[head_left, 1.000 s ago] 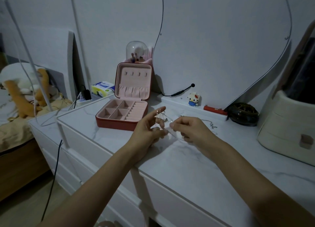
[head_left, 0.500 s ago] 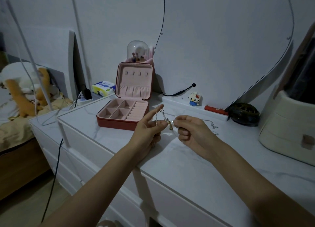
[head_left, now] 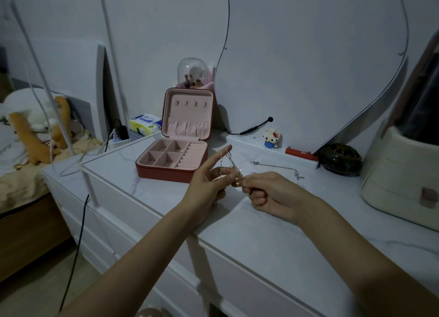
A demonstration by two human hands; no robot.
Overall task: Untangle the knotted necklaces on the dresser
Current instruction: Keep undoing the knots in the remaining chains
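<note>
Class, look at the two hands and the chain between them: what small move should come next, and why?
Probably the right hand should ease its pinched strand gently away from the left hand, because the chain loops over the raised left finger and bunches between both hands.

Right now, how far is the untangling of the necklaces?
Done: one silver chain lies separate on the dresser. In hand: the left hand has a chain looped over a raised finger, and the right hand pinches the gold knot. Left: that knot looks still tangled; the jewelry box compartments look empty.
</note>
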